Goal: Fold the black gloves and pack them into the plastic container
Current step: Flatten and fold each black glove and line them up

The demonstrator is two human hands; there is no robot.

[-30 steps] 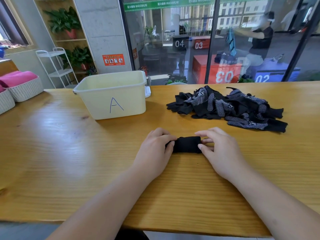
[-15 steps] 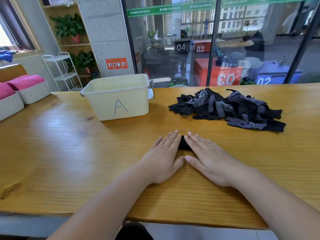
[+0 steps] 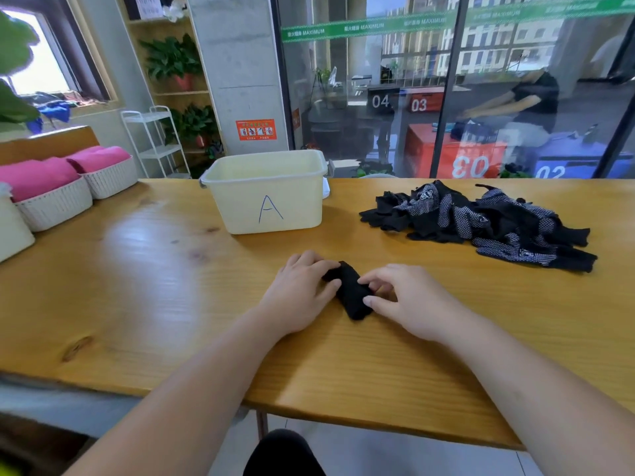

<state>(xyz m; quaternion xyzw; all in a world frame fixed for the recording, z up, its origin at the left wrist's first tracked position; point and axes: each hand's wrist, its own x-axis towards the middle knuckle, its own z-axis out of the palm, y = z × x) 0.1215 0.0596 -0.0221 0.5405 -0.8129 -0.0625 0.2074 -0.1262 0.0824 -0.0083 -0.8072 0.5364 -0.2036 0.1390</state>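
The far end of the folded black glove point(image 3: 350, 293) is covered by the left hand point(image 3: 299, 293), and part of its right side is hidden under the right hand point(image 3: 409, 300). The floor of the plastic container point(image 3: 268, 201) is screened by its front wall. A white object point(image 3: 325, 192) behind it is mostly concealed. The orange sticker point(image 3: 256, 129) cannot be read.
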